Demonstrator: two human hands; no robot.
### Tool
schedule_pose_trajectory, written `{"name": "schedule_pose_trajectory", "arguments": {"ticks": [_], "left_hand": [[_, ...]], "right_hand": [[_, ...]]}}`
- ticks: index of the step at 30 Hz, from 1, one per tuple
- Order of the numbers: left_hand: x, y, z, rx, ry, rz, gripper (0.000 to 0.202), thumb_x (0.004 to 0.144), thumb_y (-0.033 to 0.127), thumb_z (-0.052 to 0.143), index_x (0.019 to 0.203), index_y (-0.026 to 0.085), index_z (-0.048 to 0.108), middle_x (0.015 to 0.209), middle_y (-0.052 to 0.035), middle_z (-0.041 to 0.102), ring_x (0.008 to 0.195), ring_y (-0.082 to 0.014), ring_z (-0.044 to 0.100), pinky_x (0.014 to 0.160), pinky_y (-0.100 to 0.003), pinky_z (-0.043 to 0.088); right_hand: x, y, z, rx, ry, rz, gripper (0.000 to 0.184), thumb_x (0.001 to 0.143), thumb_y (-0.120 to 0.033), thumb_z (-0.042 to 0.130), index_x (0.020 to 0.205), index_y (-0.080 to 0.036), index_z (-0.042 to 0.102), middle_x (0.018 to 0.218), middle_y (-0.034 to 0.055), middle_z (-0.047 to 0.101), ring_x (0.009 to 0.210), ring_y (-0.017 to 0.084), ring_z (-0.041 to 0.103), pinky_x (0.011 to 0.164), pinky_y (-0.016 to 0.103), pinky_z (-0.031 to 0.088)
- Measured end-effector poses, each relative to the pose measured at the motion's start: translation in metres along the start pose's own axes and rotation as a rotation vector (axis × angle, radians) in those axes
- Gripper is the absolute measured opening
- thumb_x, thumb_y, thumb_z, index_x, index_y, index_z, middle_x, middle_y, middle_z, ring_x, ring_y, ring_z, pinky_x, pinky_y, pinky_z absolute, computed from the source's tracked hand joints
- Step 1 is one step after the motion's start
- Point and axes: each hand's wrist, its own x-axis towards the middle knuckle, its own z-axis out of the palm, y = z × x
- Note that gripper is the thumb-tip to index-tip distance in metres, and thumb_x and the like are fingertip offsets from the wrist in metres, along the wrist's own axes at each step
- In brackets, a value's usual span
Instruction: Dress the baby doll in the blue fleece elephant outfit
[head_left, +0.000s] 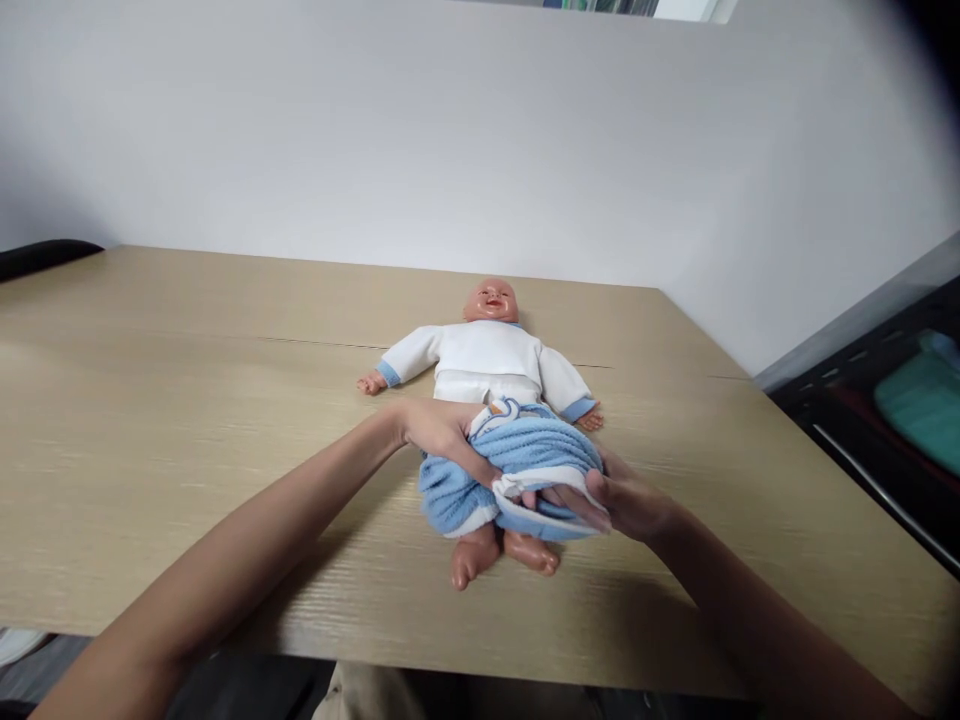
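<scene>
Blue garment [536,445] on a doll [487,350], left hand [446,432] and right hand [630,500] pinching its white edge [556,474], pale table [187,430]

The blue pants [540,445] cover most of the doll's [487,350] legs. Cloth hides some fingers of the left hand [442,432] and right hand [626,495]. The black object [49,256] leaves the left edge; the green bundle [919,400], cut off at right, blurs beyond naming.
</scene>
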Motion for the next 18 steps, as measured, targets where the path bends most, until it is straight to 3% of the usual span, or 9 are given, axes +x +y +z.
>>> {"name": "schedule_pose_trajectory", "arguments": {"ticks": [3, 6, 9, 11, 15, 18], "left_hand": [[-0.001, -0.002, -0.001, 0.010, 0.055, -0.011, 0.050, 0.080, 0.052, 0.089, 0.113, 0.016, 0.079, 0.096, -0.0038, 0.082, 0.099, -0.0249, 0.074, 0.107, -0.035, 0.057], [-0.005, -0.008, -0.003, 0.011, 0.121, -0.065, 0.048, 0.079, 0.052, 0.087, 0.111, 0.017, 0.078, 0.094, -0.0033, 0.081, 0.098, -0.0256, 0.073, 0.105, -0.038, 0.058], [-0.007, -0.010, -0.002, -0.047, 0.191, -0.128, 0.043, 0.077, 0.050, 0.085, 0.105, 0.017, 0.078, 0.096, -0.0030, 0.080, 0.096, -0.0258, 0.072, 0.100, -0.038, 0.059], [-0.005, -0.007, 0.001, -0.094, 0.206, -0.113, 0.043, 0.076, 0.050, 0.085, 0.103, 0.017, 0.078, 0.099, -0.0039, 0.080, 0.099, -0.0264, 0.071, 0.101, -0.039, 0.059], [0.004, 0.011, 0.012, -0.043, 0.265, -0.079, 0.041, 0.079, 0.048, 0.086, 0.108, 0.020, 0.078, 0.110, -0.0029, 0.079, 0.111, -0.0251, 0.070, 0.111, -0.038, 0.053], [0.009, 0.021, 0.017, 0.048, 0.357, -0.136, 0.030, 0.087, 0.044, 0.079, 0.104, 0.020, 0.077, 0.107, -0.0016, 0.078, 0.107, -0.0228, 0.070, 0.105, -0.036, 0.053]], "right_hand": [[0.002, -0.014, 0.004, 0.020, -0.061, 0.001, 0.072, 0.074, -0.086, 0.079, 0.103, -0.020, 0.076, 0.077, 0.0047, 0.068, 0.088, 0.028, 0.070, 0.092, 0.045, 0.060], [0.003, -0.020, 0.009, -0.014, -0.030, -0.007, 0.072, 0.071, -0.065, 0.095, 0.124, -0.021, 0.075, 0.099, 0.0079, 0.077, 0.106, 0.031, 0.073, 0.098, 0.045, 0.060], [0.004, -0.012, 0.011, -0.048, 0.157, -0.011, 0.059, 0.084, -0.045, 0.091, 0.134, -0.023, 0.071, 0.123, 0.0094, 0.077, 0.114, 0.029, 0.073, 0.102, 0.044, 0.059], [0.007, -0.006, 0.012, -0.063, 0.324, -0.021, 0.057, 0.088, -0.043, 0.087, 0.138, -0.023, 0.068, 0.132, 0.0098, 0.075, 0.116, 0.029, 0.072, 0.102, 0.042, 0.060], [0.012, -0.006, 0.016, -0.084, 0.488, -0.030, 0.047, 0.091, -0.046, 0.079, 0.129, -0.021, 0.072, 0.123, 0.0095, 0.076, 0.109, 0.029, 0.070, 0.095, 0.041, 0.059], [0.008, -0.015, 0.028, -0.106, 0.551, 0.012, 0.038, 0.093, -0.045, 0.074, 0.121, -0.021, 0.074, 0.115, 0.0085, 0.077, 0.104, 0.029, 0.070, 0.093, 0.043, 0.059]]}}
